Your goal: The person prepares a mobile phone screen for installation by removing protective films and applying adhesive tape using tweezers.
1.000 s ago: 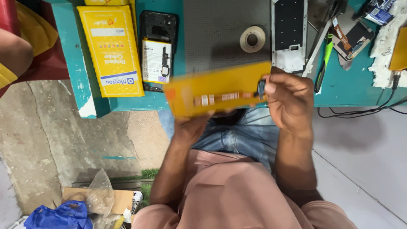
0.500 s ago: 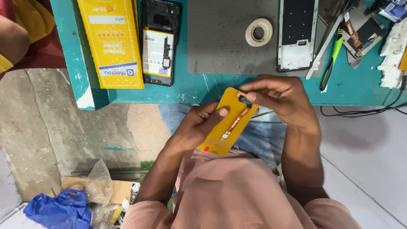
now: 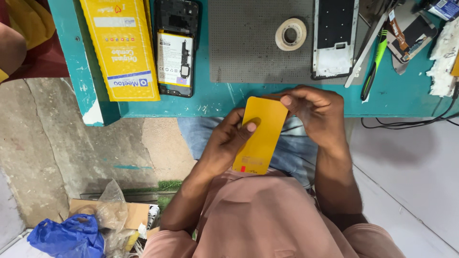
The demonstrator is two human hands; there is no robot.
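On the teal worktop [image 3: 229,98] lie a yellow box [image 3: 120,48], an opened phone [image 3: 176,48] showing its battery, a grey mat [image 3: 248,43] bearing a tape roll [image 3: 290,34], a phone frame [image 3: 333,38] and a green-handled tool [image 3: 374,67]. A blue bag [image 3: 67,236] sits on the floor.

Bright, even daylight from above; soft shadows fall under the arms, focus is sharp throughout, with slight wide-angle stretch at the edges.

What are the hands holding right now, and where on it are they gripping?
A flat yellow panel. The left hand grips its left long edge, thumb on the face; the right hand pinches its top right corner.
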